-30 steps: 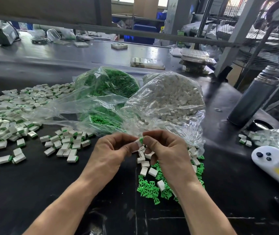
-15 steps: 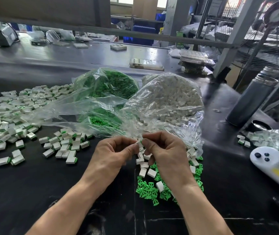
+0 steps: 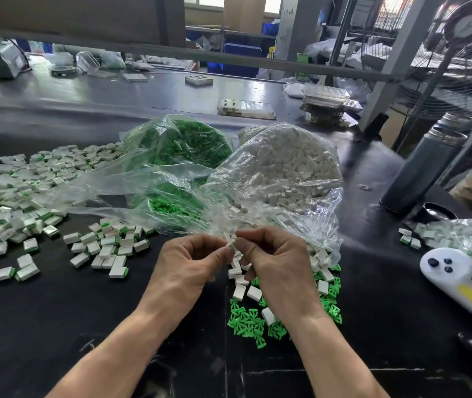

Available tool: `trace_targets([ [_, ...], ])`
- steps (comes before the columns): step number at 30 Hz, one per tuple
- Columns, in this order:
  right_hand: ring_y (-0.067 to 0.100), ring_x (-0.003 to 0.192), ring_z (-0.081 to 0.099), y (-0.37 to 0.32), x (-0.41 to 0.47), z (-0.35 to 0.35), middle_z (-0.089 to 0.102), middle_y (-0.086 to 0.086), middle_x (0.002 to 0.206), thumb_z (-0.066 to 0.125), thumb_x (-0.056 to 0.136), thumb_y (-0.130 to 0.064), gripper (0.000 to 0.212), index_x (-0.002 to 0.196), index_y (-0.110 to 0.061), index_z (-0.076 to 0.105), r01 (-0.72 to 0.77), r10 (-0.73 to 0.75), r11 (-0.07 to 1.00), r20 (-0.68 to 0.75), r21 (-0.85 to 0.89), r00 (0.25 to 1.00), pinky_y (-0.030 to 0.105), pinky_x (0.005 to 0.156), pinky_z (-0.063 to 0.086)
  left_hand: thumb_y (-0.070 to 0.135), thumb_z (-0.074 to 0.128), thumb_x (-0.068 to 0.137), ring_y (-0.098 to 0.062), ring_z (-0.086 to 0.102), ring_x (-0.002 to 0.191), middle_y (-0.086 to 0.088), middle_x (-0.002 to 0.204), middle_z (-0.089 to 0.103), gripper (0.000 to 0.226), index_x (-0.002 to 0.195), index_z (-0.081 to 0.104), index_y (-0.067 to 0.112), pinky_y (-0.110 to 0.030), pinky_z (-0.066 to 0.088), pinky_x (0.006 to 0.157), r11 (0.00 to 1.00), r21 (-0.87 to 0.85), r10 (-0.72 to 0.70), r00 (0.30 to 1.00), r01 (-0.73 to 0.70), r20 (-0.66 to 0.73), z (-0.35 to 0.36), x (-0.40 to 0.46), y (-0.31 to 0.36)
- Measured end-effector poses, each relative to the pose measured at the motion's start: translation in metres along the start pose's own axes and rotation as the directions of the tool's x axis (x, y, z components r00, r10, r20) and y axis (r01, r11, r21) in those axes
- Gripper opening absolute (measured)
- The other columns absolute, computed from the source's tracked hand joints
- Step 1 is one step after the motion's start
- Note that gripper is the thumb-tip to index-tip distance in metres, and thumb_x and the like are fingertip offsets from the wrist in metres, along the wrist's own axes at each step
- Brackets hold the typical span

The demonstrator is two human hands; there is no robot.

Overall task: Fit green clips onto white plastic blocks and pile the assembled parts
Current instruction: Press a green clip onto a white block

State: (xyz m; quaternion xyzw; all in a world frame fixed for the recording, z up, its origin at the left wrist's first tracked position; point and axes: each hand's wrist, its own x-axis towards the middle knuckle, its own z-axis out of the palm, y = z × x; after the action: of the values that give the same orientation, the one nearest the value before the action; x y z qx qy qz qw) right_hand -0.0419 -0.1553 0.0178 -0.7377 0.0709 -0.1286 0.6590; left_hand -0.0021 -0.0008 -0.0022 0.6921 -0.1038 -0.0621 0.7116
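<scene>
Hands meet over the black table, fingertips pinched together on one small white block. The left hand nips it from the left and the right hand nips it from the right, with a tiny bit of green showing at the block's top. Just below the hands lie loose white blocks and a heap of green clips. Behind the hands sit a clear bag of green clips and a clear bag of white blocks, side by side. Far to the left spreads the pile of finished parts, white with green ends.
</scene>
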Motion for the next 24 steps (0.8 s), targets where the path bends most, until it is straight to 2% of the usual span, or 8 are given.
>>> trace_targets([
  [2, 0.012, 0.069, 0.068, 0.0009, 0.0001, 0.0008, 0.076, 0.001, 0.079, 0.078, 0.092, -0.009, 0.013, 0.092, -0.023, 0.08, 0.008, -0.008, 1.0, 0.011, -0.02, 1.0, 0.028, 0.059, 0.059, 0.044, 0.084, 0.068, -0.004, 0.055, 0.054, 0.001, 0.07, 0.074, 0.023, 0.083, 0.081, 0.027, -0.017, 0.047, 0.053, 1.0, -0.001, 0.004, 1.0, -0.004, -0.012, 0.0009, 0.0002, -0.0008],
  [8, 0.007, 0.067, 0.072, 0.0015, 0.0013, 0.0021, 0.077, -0.007, 0.081, 0.076, 0.093, -0.006, 0.02, 0.089, -0.025, 0.079, 0.044, -0.043, 0.998, 0.016, -0.048, 0.999, 0.019, 0.058, 0.057, 0.04, 0.083, 0.068, -0.001, 0.052, 0.05, 0.004, 0.062, 0.07, 0.017, 0.078, 0.081, 0.026, -0.013, 0.043, 0.05, 1.0, -0.022, 0.016, 0.999, -0.016, -0.035, 0.0032, -0.0019, -0.0011],
  [13, 0.01, 0.066, 0.073, 0.0018, 0.0015, 0.0024, 0.078, -0.006, 0.08, 0.075, 0.094, -0.005, 0.02, 0.091, -0.024, 0.079, 0.008, -0.008, 1.0, 0.027, -0.007, 1.0, 0.025, 0.061, 0.061, 0.041, 0.084, 0.068, -0.007, 0.053, 0.055, -0.008, 0.073, 0.074, 0.022, 0.082, 0.082, 0.024, -0.017, 0.046, 0.052, 1.0, -0.014, 0.002, 0.999, -0.003, -0.034, 0.0, -0.0006, -0.0016],
  [16, 0.009, 0.066, 0.072, 0.0014, 0.0016, 0.0021, 0.078, -0.006, 0.079, 0.075, 0.094, -0.004, 0.022, 0.089, -0.025, 0.079, 0.004, -0.004, 1.0, 0.045, -0.004, 0.999, 0.023, 0.061, 0.06, 0.037, 0.084, 0.07, -0.015, 0.057, 0.064, -0.017, 0.081, 0.075, 0.019, 0.083, 0.082, 0.023, -0.02, 0.047, 0.054, 1.0, 0.003, 0.008, 1.0, -0.008, -0.024, 0.0004, -0.0001, -0.0026],
  [20, 0.012, 0.068, 0.074, 0.0029, 0.0022, 0.0019, 0.078, -0.001, 0.08, 0.075, 0.093, -0.003, 0.015, 0.092, -0.017, 0.08, -0.039, 0.037, 0.998, 0.026, 0.048, 0.999, 0.026, 0.063, 0.062, 0.034, 0.084, 0.076, -0.016, 0.061, 0.068, -0.011, 0.08, 0.077, 0.012, 0.083, 0.082, 0.024, -0.021, 0.048, 0.057, 0.999, 0.046, 0.026, 1.0, -0.025, -0.01, -0.0007, 0.0013, -0.0039],
  [24, 0.012, 0.072, 0.076, 0.0041, 0.0014, 0.0048, 0.079, -0.003, 0.083, 0.076, 0.093, -0.006, 0.017, 0.092, -0.023, 0.08, -0.003, 0.003, 1.0, 0.015, -0.026, 1.0, 0.025, 0.064, 0.062, 0.034, 0.084, 0.074, -0.011, 0.064, 0.066, -0.006, 0.078, 0.078, 0.012, 0.081, 0.082, 0.024, -0.018, 0.049, 0.056, 0.999, 0.035, 0.014, 1.0, -0.014, -0.005, -0.0029, 0.0015, -0.0043],
])
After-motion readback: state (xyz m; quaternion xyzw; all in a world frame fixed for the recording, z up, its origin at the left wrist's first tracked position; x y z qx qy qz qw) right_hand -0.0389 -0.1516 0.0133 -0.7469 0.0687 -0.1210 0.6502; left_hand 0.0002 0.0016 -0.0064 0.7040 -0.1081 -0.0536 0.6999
